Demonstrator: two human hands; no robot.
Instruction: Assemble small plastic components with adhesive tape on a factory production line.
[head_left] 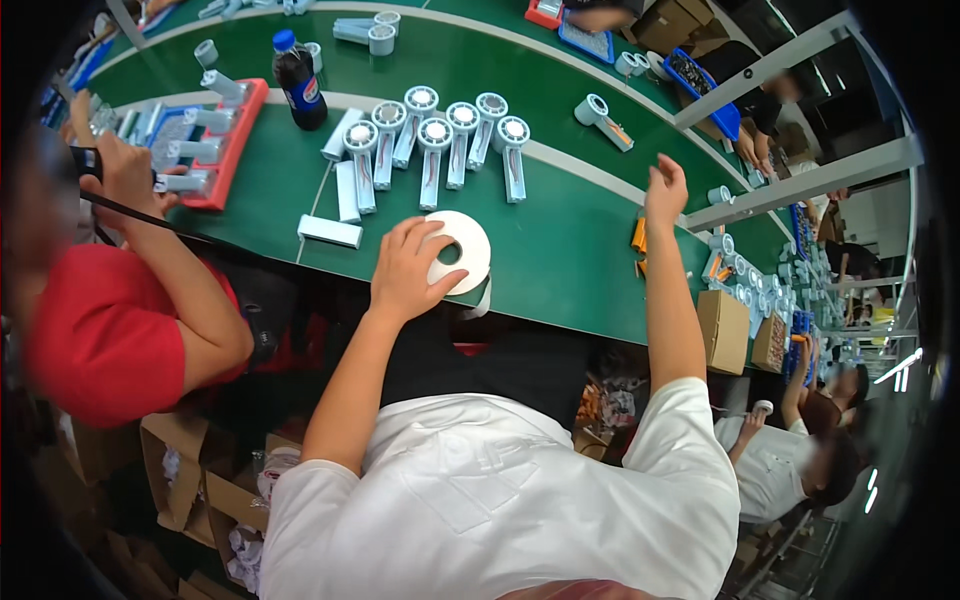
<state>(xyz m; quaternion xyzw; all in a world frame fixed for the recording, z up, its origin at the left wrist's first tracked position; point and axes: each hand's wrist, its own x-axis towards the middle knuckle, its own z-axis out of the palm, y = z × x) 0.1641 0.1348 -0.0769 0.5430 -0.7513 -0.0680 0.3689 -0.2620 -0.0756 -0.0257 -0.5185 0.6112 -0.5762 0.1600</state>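
A roll of white tape (pixel 472 238) lies flat near the front edge of the green table, its loose end hanging over that edge. My left hand (pixel 408 262) grips its left side, with thumb and fingers around the centre hole. Raised to the right, my right hand (pixel 668 192) has its fingers apart and nothing visible in it. Beyond the roll lie several light-blue handheld fans (pixel 434 150), round heads facing up and thin wires showing in their open handles. A single fan (pixel 605 122) lies farther right. Handle covers (pixel 330 232) rest left of the group.
A cola bottle (pixel 300 82) stands behind the fans. At left, a red rack (pixel 240 135) holds light-blue handles beside a co-worker in red. Orange pieces (pixel 640 236) lie near my right forearm. A metal frame post (pixel 800 185) and a cardboard box (pixel 722 330) are at right.
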